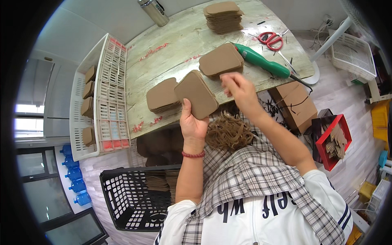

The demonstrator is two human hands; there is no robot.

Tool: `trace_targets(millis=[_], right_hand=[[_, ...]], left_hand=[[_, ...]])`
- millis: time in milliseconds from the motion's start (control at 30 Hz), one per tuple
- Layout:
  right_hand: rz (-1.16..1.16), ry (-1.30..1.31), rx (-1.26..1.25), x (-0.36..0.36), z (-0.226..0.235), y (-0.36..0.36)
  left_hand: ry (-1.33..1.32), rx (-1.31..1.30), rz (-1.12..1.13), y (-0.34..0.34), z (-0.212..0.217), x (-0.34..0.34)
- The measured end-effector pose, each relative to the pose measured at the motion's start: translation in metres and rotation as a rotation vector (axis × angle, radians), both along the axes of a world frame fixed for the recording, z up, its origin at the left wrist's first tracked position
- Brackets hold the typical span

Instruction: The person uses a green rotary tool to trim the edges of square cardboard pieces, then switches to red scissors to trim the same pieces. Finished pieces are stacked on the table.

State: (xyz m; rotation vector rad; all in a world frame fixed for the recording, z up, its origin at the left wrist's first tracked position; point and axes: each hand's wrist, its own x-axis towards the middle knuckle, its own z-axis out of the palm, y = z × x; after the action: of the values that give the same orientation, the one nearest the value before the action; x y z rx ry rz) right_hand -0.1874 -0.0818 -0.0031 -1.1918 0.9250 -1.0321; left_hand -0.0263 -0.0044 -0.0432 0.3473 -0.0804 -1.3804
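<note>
My left hand (pixel 193 125) grips a flat brown rounded panel (pixel 197 96), thumb on its face, tilted up above the table's near edge. To its right my right hand (pixel 241 90) is closed, thumb and fingers drawn together. Whether anything small is in those fingers I cannot make out. Just beyond the right hand lies a stack of similar brown panels (pixel 221 60). Another brown stack (pixel 162 95) sits left of the held panel, partly behind it. A green hand tool with a cord (pixel 264 62) rests against the right stack.
Red-handled scissors (pixel 274 41), a taller brown stack (pixel 222 18) and a steel flask (pixel 154 12) stand farther back. A white basket (pixel 110 98) borders the table's left; a black crate (pixel 122 196) sits below. Brown strips (pixel 228 131) heap on my lap. Right are cardboard and red boxes (pixel 346 134).
</note>
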Motion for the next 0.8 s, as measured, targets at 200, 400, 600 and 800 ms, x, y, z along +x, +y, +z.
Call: trace_targets(millis=[200, 400, 600, 800], right_hand=[[0.044, -0.085, -0.092, 0.008, -0.018, 0.064], [-0.005, -0.318, -0.002, 0.011, 0.000, 0.063], [0.184, -0.172, -0.080, -0.034, 0.027, 0.045], [0.362, 0.009, -0.208, -0.059, 0.037, 0.036]], left_hand=[[-0.095, -0.155, 0.003, -0.002, 0.022, -0.019], [-0.146, -0.125, -0.008, 0.006, 0.019, -0.042], [-0.374, -0.283, -0.120, 0.028, 0.048, -0.013], [-0.743, -0.198, -0.263, 0.032, 0.082, 0.005]])
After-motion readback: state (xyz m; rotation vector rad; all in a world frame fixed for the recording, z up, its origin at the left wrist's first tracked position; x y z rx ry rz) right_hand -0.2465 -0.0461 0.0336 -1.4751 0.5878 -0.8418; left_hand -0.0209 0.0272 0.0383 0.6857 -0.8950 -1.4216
